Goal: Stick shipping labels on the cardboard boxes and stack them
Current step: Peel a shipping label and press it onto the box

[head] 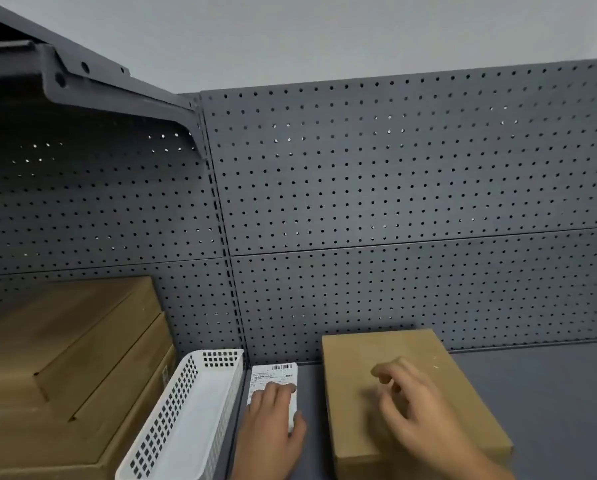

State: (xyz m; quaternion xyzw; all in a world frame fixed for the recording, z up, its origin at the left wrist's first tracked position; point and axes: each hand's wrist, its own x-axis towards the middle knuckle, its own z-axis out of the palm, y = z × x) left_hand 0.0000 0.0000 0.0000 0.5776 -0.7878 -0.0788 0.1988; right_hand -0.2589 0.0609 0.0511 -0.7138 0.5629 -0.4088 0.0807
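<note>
Far left: stacked cardboard boxes [65, 334], at least two, perhaps three, no label showing on any visible face. Next, one white perforated basket [165, 407], nothing seen inside. Then one shipping label [272, 374] lying flat on the grey shelf [549, 393], not yet stuck to anything, pressed under the left hand [272, 420], fingers laid fairly straight, thumb at the label's edge. Just right of it, one single cardboard box [376, 348], top bare, unlabelled and unstacked. Over it the right hand [414, 407], blurred, fingers loosely curled, holding nothing visible. Judged early for this box: labelling and stacking both left.
</note>
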